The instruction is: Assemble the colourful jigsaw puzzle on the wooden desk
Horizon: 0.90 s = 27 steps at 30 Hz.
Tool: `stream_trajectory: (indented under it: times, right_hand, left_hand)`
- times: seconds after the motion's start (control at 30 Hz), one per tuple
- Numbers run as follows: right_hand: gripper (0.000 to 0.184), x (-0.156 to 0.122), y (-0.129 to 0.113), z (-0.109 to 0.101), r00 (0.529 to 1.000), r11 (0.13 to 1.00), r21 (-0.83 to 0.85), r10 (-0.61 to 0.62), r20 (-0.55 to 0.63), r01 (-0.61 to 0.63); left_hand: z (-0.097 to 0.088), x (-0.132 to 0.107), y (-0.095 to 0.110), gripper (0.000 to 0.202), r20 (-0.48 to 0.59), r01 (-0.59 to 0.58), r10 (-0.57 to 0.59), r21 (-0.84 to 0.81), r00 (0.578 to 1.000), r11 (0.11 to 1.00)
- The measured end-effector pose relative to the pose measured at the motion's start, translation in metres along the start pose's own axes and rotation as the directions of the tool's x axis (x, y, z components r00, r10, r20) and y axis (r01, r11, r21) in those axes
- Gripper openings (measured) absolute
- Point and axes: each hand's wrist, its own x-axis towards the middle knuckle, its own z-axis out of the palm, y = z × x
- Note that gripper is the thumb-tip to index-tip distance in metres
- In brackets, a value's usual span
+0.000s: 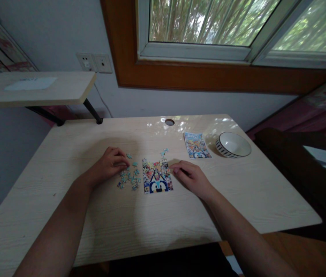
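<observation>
A partly assembled jigsaw puzzle (157,177) with a blue cartoon dog face lies flat on the table, its upper edge uneven. Left of it is a loose cluster of puzzle pieces (134,181), mostly light blue. My left hand (111,163) rests at the upper left of this cluster, fingers curled, thumb and fingertips close together; whatever they hold is too small to make out. Beside the puzzle's right edge is my right hand (190,177), closed, its thumb and index finger near the edge; anything between them is hidden. A few joined pieces (164,152) lie just above the puzzle.
A printed picture sheet (197,146) with the same dog design lies beyond my right hand. Next to it stands a white bowl (234,144) with a striped outside. A raised shelf (73,86) holds a paper at the far left. The wooden table (108,227) has a round cable hole near the wall.
</observation>
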Motion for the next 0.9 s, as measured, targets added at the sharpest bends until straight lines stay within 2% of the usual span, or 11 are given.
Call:
stream_trajectory:
  times: [0.47,0.9]
  right_hand:
    - [0.023,0.0002,-0.0006,-0.0001,1.000,1.000,0.013,-0.003,0.005,0.003]
    - [0.021,0.0002,0.0011,0.0000,1.000,1.000,0.017,-0.007,0.009,0.007]
  left_hand:
    - [0.0001,0.0020,-0.0053,0.024,-0.014,0.019,-0.019,0.006,1.000,1.000]
    - [-0.0003,-0.0011,0.0007,0.013,-0.011,0.013,-0.013,-0.024,1.000,1.000]
